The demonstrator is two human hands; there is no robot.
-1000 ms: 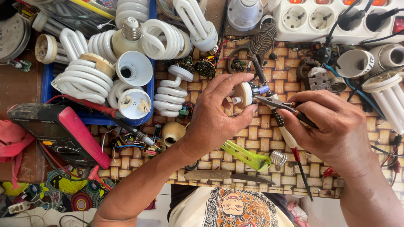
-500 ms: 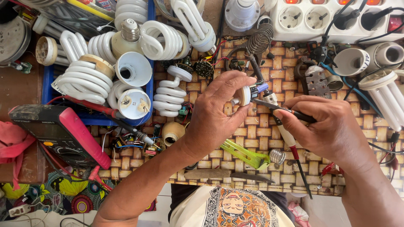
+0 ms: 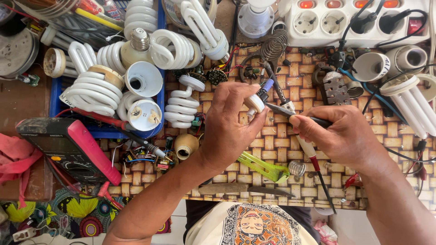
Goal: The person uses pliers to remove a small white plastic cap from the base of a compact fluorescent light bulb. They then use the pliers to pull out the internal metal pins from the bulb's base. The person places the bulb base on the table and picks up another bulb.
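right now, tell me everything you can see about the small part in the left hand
The small part is a round cream-white lamp base piece, plastic by its look, with a dark stub and a blue component sticking up from it. The left hand pinches it between thumb and fingers above the woven mat, its pale round face turned toward the camera. The metal tip of the tool held in the right hand reaches close beside it; whether they touch cannot be told.

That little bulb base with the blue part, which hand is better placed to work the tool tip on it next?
Probably the right hand: it already grips the pliers, whose tip points at the bulb base. The left hand is occupied pinching that base, steadying it.
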